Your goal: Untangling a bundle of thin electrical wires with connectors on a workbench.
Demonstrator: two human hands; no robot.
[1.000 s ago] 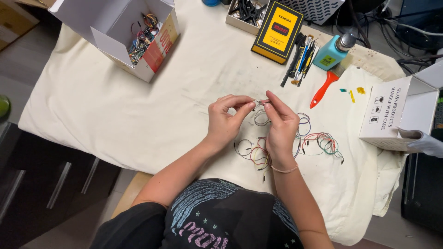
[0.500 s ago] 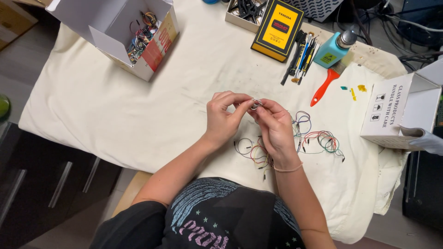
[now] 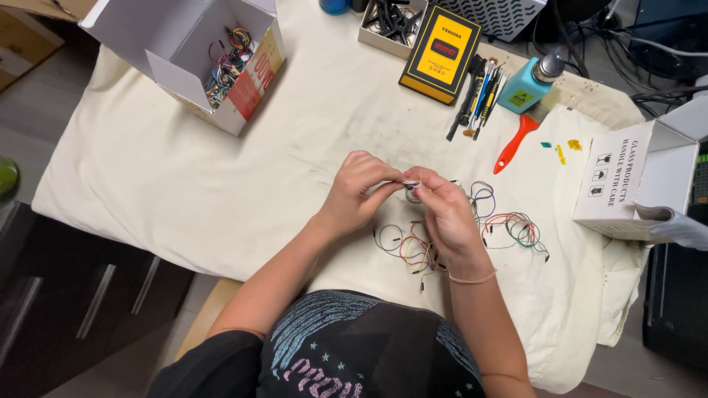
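Both hands meet over the cloth-covered table [image 3: 184, 177], fingertips pinched together on one small pale piece [image 3: 411, 184]. It is too small to identify; possibly a wire end or connector. My left hand [image 3: 359, 191] closes on it from its own side, thumb and forefinger pressed to it. My right hand [image 3: 445, 215] closes on it from the opposite side, fingers curled over. Neither hand is nearer: the piece sits at the tips of both, between them. As far as I can tell, its long axis runs across, from one hand toward the other.

Loose jumper wires [image 3: 509, 225] lie on the cloth just beyond my right hand, outward of it. A second tangle [image 3: 409, 250] lies under and near that wrist. Farther ahead of my right hand: a red-handled brush [image 3: 516, 144], a teal bottle [image 3: 525, 88] and a yellow-and-black case [image 3: 441, 51]. Well ahead of my left hand stands an open white box [image 3: 184, 74] with more wires inside.
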